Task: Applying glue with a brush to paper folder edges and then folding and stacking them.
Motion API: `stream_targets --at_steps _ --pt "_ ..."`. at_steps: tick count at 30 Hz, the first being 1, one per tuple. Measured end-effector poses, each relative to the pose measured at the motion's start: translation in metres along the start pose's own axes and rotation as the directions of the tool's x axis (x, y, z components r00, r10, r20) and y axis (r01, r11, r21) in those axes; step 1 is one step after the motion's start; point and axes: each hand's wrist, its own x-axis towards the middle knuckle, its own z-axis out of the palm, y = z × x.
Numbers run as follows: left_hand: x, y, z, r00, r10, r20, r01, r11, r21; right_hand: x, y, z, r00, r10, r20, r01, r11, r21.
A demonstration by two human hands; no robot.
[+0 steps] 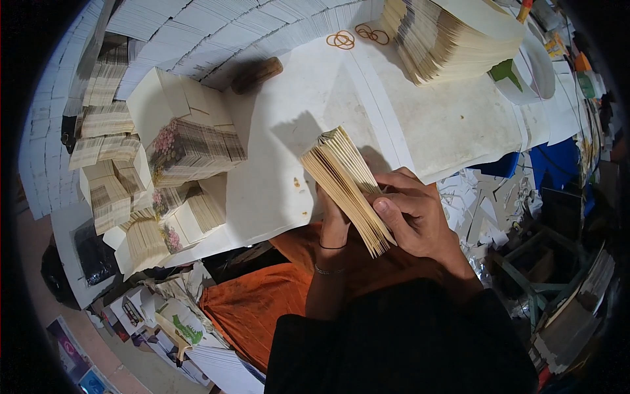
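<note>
Above the near edge of the white table, I hold a tilted bundle of folded cream papers (348, 187); they look like envelopes. Their edges fan slightly apart. My left hand (335, 213) supports the bundle from its left and underside, most of its fingers hidden behind the papers. On the bundle's right side, my right hand (420, 213) grips the lower part, thumb pressed on the edges and fingers bent. To the left stand stacks of similar cream papers with pink flower print (197, 148).
White paper blocks (216, 29) wall the back of the table (262, 164). Near them lie a brown wooden block (257, 75) and rubber bands (340, 40). A tall cream paper stack (453, 46) stands back right, beside a white roll (535, 75). Paper scraps (482, 210) fill the right side below.
</note>
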Motion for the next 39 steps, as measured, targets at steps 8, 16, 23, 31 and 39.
stream_targets --at_steps 8,16,23,31,39 --pt "-0.008 -0.001 0.002 0.992 -0.045 -0.116 0.054 0.996 0.074 0.0 -0.002 -0.001 1.0 0.011 -0.007 -0.011 1.0 -0.025" --pt "-0.003 -0.003 -0.017 0.994 -0.087 -0.067 0.082 0.994 -0.071 0.002 -0.005 0.002 1.0 0.015 0.017 -0.015 1.0 -0.006" --pt "0.0 -0.001 0.003 0.999 0.049 0.011 -0.05 0.998 0.035 -0.002 0.0 0.0 1.0 0.025 -0.017 -0.025 1.0 0.016" --pt "-0.018 -0.006 -0.02 0.995 0.003 -0.099 0.01 0.991 0.132 -0.002 -0.004 0.009 0.996 0.037 -0.083 -0.046 0.993 -0.111" --pt "-0.029 -0.011 -0.033 0.995 -0.021 -0.098 0.044 0.971 0.234 -0.007 0.0 0.019 0.983 -0.183 -0.03 0.16 0.918 -0.364"
